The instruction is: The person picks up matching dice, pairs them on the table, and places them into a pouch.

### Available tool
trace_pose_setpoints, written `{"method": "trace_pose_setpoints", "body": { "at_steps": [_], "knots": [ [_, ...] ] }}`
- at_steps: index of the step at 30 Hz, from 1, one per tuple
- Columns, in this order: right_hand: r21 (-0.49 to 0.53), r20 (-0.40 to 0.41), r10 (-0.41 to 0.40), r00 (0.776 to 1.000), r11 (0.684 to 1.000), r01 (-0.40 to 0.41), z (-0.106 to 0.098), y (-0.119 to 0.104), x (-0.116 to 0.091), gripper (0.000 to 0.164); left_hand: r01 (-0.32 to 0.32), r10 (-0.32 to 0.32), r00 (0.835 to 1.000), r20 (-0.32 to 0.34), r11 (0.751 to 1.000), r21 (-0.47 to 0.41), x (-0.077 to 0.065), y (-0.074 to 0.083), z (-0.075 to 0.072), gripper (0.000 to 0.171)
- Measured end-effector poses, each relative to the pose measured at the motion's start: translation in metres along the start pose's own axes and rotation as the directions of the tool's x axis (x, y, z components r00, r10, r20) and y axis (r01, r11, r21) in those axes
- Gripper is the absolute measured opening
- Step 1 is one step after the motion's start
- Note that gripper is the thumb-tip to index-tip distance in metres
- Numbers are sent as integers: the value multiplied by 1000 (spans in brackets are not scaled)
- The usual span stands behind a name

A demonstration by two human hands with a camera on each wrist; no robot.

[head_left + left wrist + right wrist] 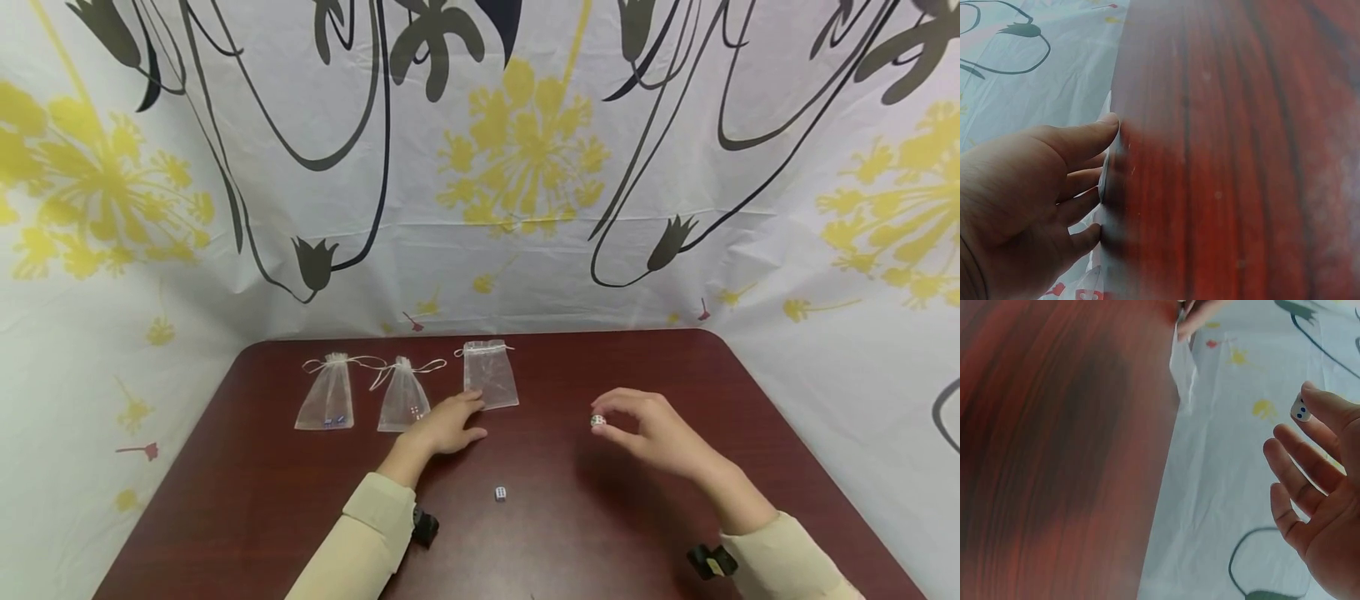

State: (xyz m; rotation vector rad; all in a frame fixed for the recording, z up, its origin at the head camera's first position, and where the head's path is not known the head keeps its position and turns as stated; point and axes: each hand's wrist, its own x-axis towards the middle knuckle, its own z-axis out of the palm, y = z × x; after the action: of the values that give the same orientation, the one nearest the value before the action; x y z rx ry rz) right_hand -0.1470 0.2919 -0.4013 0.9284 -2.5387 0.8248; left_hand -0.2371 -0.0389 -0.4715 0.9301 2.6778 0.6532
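Between thumb and index finger, my right hand (660, 433) pinches a white die (1300, 410) above the right side of the table; blue dots show on it in the right wrist view. My left hand (442, 427) rests on the table, its fingertips at the lower left edge of a flat sheer drawstring bag (489, 377). The left wrist view shows its fingers spread and lightly bent against the tabletop. Another small white die (500, 494) lies on the table nearer to me, between the two hands.
Left of the flat bag, a cinched sheer bag (403, 398) holds small white dice. Farther left, another cinched bag (327, 396) holds blue dice. The dark red-brown table (247, 483) ends at a patterned white cloth (540, 283) behind it.
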Motion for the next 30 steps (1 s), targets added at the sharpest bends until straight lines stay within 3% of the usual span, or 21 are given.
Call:
{"method": "trace_pose_setpoints", "body": {
  "at_steps": [15,30],
  "knots": [
    [114,80,-33,996,993,24,48,-26,20,15,-2,2,1000,-2,1000,17,2,-3,4,55],
    [95,271,-54,961,995,29,95,-33,9,6,-5,5,1000,-12,1000,7,1,-5,4,55]
  ]
}}
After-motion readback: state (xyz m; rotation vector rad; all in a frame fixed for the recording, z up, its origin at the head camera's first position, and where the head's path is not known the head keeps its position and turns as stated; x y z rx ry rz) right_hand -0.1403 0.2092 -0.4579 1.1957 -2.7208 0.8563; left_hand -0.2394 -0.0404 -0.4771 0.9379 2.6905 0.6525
